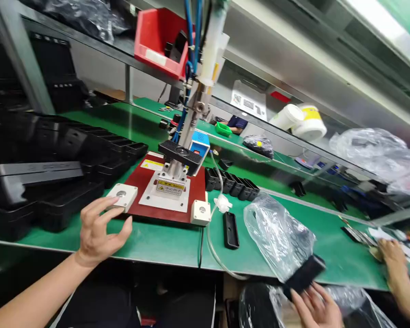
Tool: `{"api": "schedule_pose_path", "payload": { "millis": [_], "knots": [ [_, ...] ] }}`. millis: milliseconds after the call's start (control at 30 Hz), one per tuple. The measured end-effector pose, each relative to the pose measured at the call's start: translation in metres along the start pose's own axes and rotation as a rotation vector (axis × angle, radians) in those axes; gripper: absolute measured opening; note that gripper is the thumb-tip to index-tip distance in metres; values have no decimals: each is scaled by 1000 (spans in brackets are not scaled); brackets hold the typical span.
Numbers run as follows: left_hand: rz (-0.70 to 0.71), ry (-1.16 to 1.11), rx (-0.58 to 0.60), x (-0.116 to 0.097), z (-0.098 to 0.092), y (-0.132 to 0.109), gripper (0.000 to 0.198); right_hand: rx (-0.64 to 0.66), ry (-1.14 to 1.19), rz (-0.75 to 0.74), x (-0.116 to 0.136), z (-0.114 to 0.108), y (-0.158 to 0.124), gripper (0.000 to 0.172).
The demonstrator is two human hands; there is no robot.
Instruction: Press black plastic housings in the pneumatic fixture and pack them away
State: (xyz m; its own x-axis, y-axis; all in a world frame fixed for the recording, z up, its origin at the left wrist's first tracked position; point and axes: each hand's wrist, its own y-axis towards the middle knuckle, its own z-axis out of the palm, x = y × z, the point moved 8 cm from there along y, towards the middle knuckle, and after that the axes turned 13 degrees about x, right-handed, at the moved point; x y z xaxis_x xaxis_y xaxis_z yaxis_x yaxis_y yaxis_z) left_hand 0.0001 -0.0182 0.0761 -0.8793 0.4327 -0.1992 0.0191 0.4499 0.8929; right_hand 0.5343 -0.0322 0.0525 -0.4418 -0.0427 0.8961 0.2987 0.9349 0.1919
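My left hand (100,228) hovers at the front left of the press, fingers apart and nothing in it. Its fingertips reach the left white button box (123,197), though contact is hard to judge. At the lower right, my right hand (316,307) grips a black rectangular plastic housing (304,275), slightly blurred, above the bench edge. Behind that housing lies a clear plastic bag (280,232). The press (182,155) stands on a dark red base (140,191), with a second button box (201,212) at its right corner. A similar black housing (231,230) rests on the green bench.
Black trays (64,200) are stacked at the left. A row of black housings (230,183) stands right of the press, near a clear hose (210,241). A red bin (162,41) sits on the shelf. Another person's hand (392,255) is at the far right.
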Motion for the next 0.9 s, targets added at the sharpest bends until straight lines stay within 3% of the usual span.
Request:
{"api": "schedule_pose_path", "payload": {
  "millis": [100,233,300,367,533,700,900],
  "knots": [
    [11,-296,74,-31,1,10,48,161,196,-89,40,75,-14,64],
    [-24,-520,365,-75,17,25,42,464,337,-356,120,192,-26,48],
    [-89,-602,453,-80,23,29,45,532,384,-455,146,228,-36,48],
    [-152,-688,497,-77,27,30,48,569,412,-506,158,249,-46,49],
    [-283,-847,586,-70,37,16,56,599,422,-548,167,267,-62,51],
    [-349,-929,643,-71,53,-4,59,602,422,-541,167,261,-65,46],
    [-375,-918,657,-64,58,-18,58,618,267,-608,165,253,-63,47]
  ]
}}
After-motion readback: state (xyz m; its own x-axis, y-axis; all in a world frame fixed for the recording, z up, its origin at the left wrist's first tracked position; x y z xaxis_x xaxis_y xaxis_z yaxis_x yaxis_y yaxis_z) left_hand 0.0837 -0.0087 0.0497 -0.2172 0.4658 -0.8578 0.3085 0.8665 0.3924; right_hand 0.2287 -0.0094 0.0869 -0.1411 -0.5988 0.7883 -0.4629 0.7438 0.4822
